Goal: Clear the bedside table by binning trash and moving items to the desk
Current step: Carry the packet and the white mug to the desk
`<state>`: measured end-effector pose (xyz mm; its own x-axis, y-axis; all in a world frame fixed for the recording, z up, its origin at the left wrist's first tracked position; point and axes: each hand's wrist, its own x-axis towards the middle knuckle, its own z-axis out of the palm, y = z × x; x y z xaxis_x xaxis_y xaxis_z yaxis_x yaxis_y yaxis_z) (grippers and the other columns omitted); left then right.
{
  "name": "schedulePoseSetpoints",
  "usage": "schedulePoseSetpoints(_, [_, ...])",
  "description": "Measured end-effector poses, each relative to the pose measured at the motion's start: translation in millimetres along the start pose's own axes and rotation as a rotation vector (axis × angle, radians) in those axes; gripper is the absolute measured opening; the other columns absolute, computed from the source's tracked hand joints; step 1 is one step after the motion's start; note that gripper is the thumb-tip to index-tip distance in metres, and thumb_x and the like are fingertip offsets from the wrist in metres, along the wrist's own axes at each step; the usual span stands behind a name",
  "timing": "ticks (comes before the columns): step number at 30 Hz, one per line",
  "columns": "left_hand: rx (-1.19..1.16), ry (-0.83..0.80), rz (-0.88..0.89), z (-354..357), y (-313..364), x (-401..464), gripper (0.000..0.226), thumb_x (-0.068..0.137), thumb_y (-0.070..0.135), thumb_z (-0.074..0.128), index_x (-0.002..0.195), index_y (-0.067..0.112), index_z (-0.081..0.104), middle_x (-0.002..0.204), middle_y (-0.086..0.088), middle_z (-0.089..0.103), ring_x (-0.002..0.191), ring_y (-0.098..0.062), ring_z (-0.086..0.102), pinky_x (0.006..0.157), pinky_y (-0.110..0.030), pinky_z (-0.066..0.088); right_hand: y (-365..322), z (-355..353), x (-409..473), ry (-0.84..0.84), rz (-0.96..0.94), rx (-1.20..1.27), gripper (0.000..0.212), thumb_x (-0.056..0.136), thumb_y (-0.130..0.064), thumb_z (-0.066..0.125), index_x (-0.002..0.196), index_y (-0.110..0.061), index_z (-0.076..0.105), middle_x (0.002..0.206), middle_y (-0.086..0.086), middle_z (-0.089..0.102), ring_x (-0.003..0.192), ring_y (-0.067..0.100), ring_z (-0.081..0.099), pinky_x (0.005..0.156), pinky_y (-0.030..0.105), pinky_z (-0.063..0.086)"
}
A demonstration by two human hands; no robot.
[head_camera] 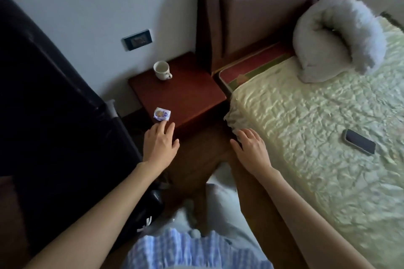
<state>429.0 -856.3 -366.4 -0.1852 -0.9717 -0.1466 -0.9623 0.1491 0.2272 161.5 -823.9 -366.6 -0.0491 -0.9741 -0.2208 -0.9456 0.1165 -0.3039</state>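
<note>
Wrapper (162,114) lies just ahead of your left hand (159,145), fingers spread, perhaps touching it; right hand (251,147) farther off, open, empty.

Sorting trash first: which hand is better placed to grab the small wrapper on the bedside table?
Left. The left hand has fingertips just short of the wrapper; the right hand is over by the bed edge.

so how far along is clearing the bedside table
Nothing looks done yet: the bedside table still holds a white mug at the back and a small wrapper at its front edge. In hand: the left hand reaches open toward the wrapper, fingertips just short of it. The right hand is open and empty by the bed. Left: bin the wrapper, move the mug to the desk.
</note>
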Motion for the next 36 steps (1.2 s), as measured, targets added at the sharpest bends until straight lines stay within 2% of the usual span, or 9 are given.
schedulePoseSetpoints(3, [-0.029,0.011,-0.104,7,4,24,0.052,0.082,0.027,0.066,0.127,0.005,0.052,0.133,-0.021,0.051,0.117,-0.037,0.051,0.094,-0.051,0.046,8,-7,55,-0.032,-0.081,-0.002,0.065,0.087,-0.054,0.023,0.128,-0.014,0.054,0.129,0.008,0.057,0.128,0.028,0.044,0.103,0.047,0.039])
schedulePoseSetpoints(9, [-0.056,0.033,-0.328,22,27,73,0.054,0.086,0.031,0.061,0.132,0.008,0.047,0.135,-0.018,0.049,0.121,-0.034,0.049,0.097,-0.048,0.045,18,-20,157,-0.115,-0.238,0.017,0.046,0.094,-0.039,0.047,0.131,-0.013,0.052,0.138,0.01,0.05,0.135,0.028,0.037,0.107,0.048,0.035])
schedulePoseSetpoints(13, [-0.09,0.046,-0.448,39,33,101,0.053,0.088,0.032,0.057,0.134,0.01,0.044,0.137,-0.016,0.047,0.124,-0.032,0.047,0.1,-0.046,0.043,21,-12,209,-0.18,-0.367,-0.024,0.045,0.093,-0.038,0.048,0.129,-0.011,0.053,0.135,0.012,0.052,0.132,0.03,0.04,0.104,0.049,0.038])
schedulePoseSetpoints(19, [-0.149,0.024,-0.594,74,10,142,0.05,0.089,0.028,0.056,0.132,0.007,0.046,0.132,-0.021,0.051,0.121,-0.036,0.048,0.098,-0.048,0.042,5,11,274,-0.219,-0.455,-0.024,0.043,0.093,-0.033,0.051,0.129,-0.009,0.053,0.135,0.013,0.052,0.133,0.031,0.039,0.107,0.049,0.035])
schedulePoseSetpoints(27, [-0.244,-0.016,-0.73,148,-55,200,0.053,0.087,0.026,0.058,0.135,0.008,0.043,0.13,-0.018,0.052,0.116,-0.034,0.05,0.092,-0.045,0.047,-38,81,348,-0.272,-0.432,-0.002,0.044,0.094,-0.032,0.05,0.133,-0.012,0.049,0.139,0.01,0.048,0.135,0.028,0.035,0.109,0.046,0.033])
schedulePoseSetpoints(32, [-0.253,-0.057,-0.768,188,-88,230,0.061,0.087,0.03,0.06,0.139,0.011,0.035,0.141,-0.016,0.043,0.127,-0.033,0.042,0.101,-0.045,0.041,-68,129,390,-0.295,-0.415,0.054,0.049,0.093,-0.03,0.052,0.138,-0.012,0.043,0.136,0.012,0.051,0.131,0.029,0.04,0.107,0.046,0.036])
schedulePoseSetpoints(36, [-0.295,-0.073,-0.839,213,-103,246,0.067,0.088,0.032,0.062,0.143,0.012,0.03,0.147,-0.017,0.036,0.134,-0.034,0.035,0.105,-0.045,0.038,-85,155,417,-0.314,-0.406,0.067,0.053,0.094,-0.03,0.05,0.142,-0.014,0.036,0.141,0.011,0.046,0.133,0.026,0.037,0.108,0.044,0.034])
